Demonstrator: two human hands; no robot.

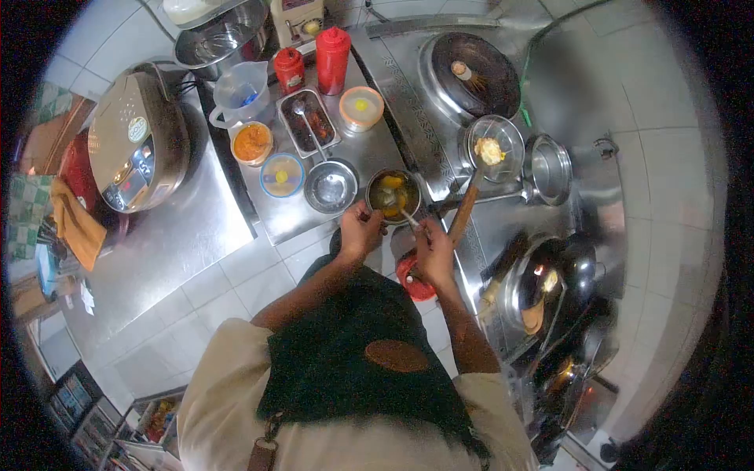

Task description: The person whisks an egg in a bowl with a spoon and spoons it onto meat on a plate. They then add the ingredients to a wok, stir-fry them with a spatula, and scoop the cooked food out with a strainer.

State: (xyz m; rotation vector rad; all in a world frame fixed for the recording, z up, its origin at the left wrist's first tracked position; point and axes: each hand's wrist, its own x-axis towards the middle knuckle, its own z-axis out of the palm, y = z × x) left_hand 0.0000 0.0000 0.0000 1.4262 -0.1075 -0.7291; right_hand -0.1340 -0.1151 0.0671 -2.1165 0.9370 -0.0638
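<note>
Red bottles (334,61) — orange cloth (77,223) — green-and-white checks (25,208), left.

2 red squeeze bottles (333,63)

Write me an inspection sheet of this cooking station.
Surface: steel counter, its front edge just short of the person; wear too small to judge.
Job's things: bowl with yellow, egg-like contents; utensil dips into it.
Clutter: empty-looking metal bowl beside it; sauce tray with a spoon, red bottles, jug and tubs behind.
Hands: right hand holds the utensil; left hand at the bowl's near rim, grip unclear.
Cables: thin dark line along the wall at the right; cord or hose unclear.
Surroundings: large cooker at the left, wok at the right, tiled floor below.
</note>
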